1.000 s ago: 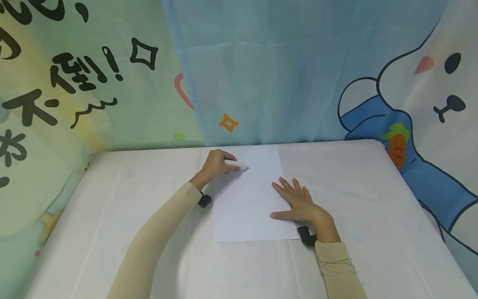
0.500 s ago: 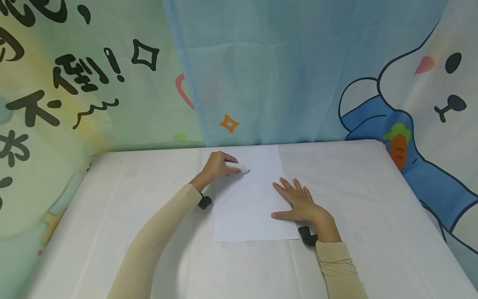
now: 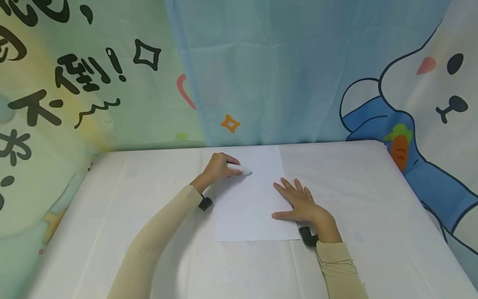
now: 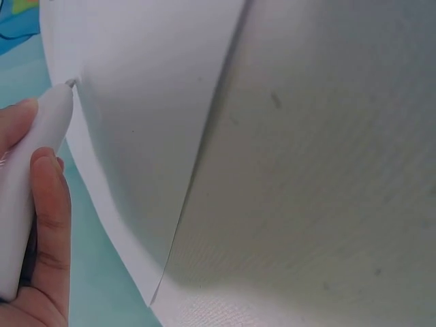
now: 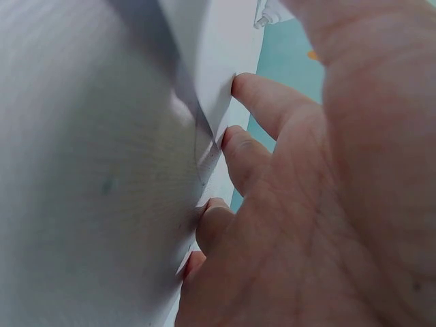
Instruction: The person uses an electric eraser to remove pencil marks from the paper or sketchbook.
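A plain white sheet of paper lies on the white-covered table. My left hand pinches a thick, tapered white correction pen over the sheet's upper left part. The pen leans, and its small grey tip meets or nearly meets the paper in the left wrist view. No stroke is visible at the tip. My right hand lies with spread fingers on the sheet's right edge. In the right wrist view its fingertips touch the paper and the cloth beside it.
A white cloth covers the table. Behind it hangs a printed curtain with a cartoon animal on the right and black lettering on the left. Dark wrist cameras sit under both wrists.
My left hand has brought the correction pen slightly down and to the right over the paper. The right hand stays in place on the sheet.
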`<state>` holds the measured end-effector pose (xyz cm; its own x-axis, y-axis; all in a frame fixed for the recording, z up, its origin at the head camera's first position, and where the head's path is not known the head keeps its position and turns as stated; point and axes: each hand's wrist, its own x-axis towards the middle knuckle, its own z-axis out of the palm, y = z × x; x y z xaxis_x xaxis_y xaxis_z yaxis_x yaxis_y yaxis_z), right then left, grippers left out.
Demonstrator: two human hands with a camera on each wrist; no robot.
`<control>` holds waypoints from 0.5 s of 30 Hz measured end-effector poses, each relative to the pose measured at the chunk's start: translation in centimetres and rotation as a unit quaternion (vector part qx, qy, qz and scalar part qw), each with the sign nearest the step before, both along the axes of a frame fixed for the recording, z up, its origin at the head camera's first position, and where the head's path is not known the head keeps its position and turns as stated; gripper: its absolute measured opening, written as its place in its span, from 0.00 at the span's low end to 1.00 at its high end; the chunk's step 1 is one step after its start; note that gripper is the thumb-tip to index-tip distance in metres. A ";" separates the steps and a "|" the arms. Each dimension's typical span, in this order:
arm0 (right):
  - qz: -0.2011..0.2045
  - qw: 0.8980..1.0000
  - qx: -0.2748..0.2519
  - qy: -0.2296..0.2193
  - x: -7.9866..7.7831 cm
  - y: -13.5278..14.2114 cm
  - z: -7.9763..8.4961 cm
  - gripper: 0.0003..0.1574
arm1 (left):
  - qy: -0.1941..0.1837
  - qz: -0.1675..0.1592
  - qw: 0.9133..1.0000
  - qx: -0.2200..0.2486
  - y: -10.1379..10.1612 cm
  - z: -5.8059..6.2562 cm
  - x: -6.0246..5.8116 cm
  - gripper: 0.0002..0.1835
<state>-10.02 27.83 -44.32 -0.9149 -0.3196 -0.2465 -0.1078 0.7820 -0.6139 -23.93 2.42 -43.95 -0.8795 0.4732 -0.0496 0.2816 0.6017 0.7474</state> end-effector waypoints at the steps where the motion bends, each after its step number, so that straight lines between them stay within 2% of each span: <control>1: 0.000 1.000 0.001 0.000 0.0 0.0 0.0 0.63 | -0.002 0.001 1.000 -0.001 0.0 0.0 0.0 0.14; 15: 0.001 1.000 0.001 0.000 0.0 -0.1 0.1 0.62 | 0.006 -0.008 1.000 -0.006 -0.4 0.0 0.3 0.14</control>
